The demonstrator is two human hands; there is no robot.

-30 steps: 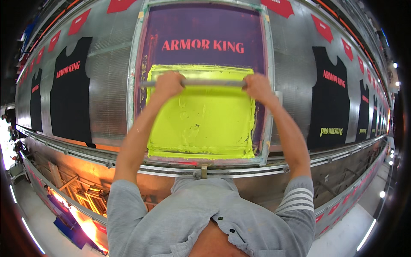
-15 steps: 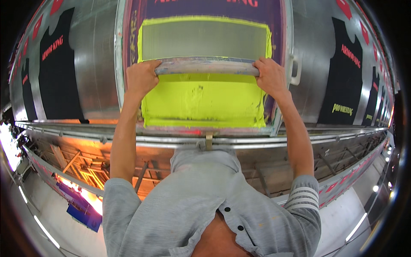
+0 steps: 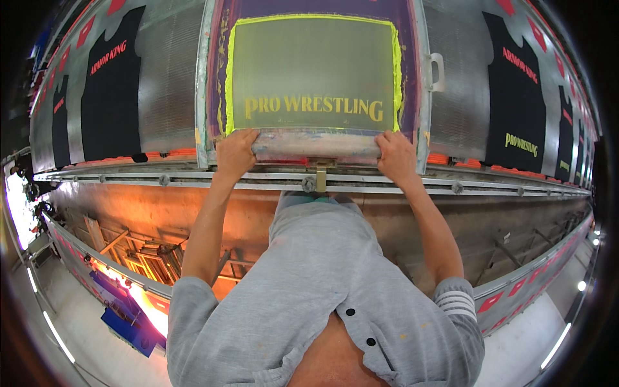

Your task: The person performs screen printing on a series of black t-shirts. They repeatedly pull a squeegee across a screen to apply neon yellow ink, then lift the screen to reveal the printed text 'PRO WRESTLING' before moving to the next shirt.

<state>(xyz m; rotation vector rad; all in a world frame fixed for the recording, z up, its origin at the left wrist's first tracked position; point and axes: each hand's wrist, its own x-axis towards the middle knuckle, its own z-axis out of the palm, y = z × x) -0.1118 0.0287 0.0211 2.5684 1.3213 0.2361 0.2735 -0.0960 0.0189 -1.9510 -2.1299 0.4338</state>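
A squeegee (image 3: 316, 143) lies across the near end of a printing screen (image 3: 417, 77). My left hand (image 3: 237, 153) is closed around its left end, and my right hand (image 3: 396, 155) grips the right end. Beyond the squeegee, the grey-green mesh (image 3: 313, 58) is wiped thin, with pale lettering showing through near its lower edge. Bright yellow ink (image 3: 230, 84) lines the mesh's left, right and far sides. The blade's underside is hidden from me, as is whatever lies under the screen.
Black sleeveless shirts lie on the metal table: one shirt (image 3: 113, 97) at left with red print, another shirt (image 3: 519, 109) at right with red and yellow print. A white handle (image 3: 438, 72) juts from the screen's right side. A metal rail (image 3: 387, 186) runs along the near edge.
Both hands have drawn the squeegee toward me, down to the screen's near end. The broad yellow ink area is gone from the mesh, and lettering now shows there.
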